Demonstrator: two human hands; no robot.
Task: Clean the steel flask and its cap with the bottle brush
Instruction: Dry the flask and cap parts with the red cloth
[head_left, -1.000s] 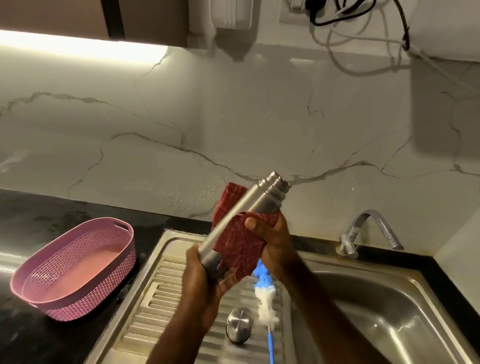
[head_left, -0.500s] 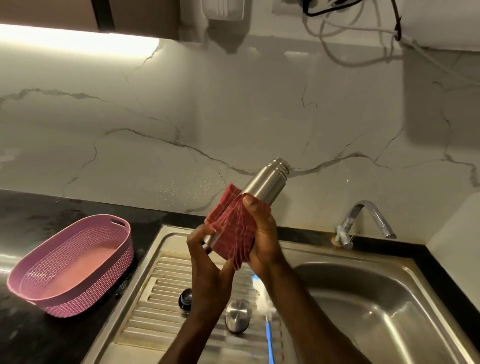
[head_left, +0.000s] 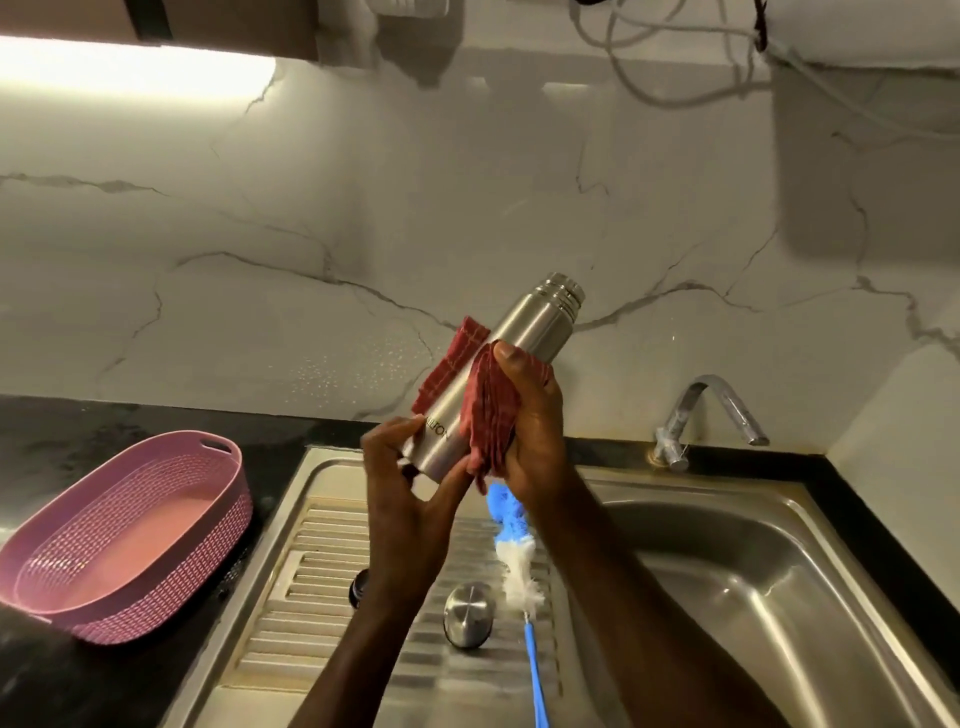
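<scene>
I hold the steel flask (head_left: 524, 332) tilted above the drainboard, its open mouth pointing up and to the right. My left hand (head_left: 405, 499) grips its base. My right hand (head_left: 530, 421) presses a red checked cloth (head_left: 491, 415) around the flask's middle, thumb on top. The steel cap (head_left: 467, 613) lies on the drainboard (head_left: 322, 582) below. Beside the cap lies the bottle brush (head_left: 514, 551), blue and white bristles, with its blue handle running toward me. A small dark part (head_left: 358, 587) peeks out beside my left wrist.
A pink woven plastic basket (head_left: 124, 540) sits on the black counter at left. The steel sink basin (head_left: 769, 597) is at right, with a chrome tap (head_left: 706, 410) behind it. A marble wall rises behind.
The red cloth has slid along the flask under my right hand, and more of the steel body shows near the base. My left hand now holds the very bottom of the flask.
</scene>
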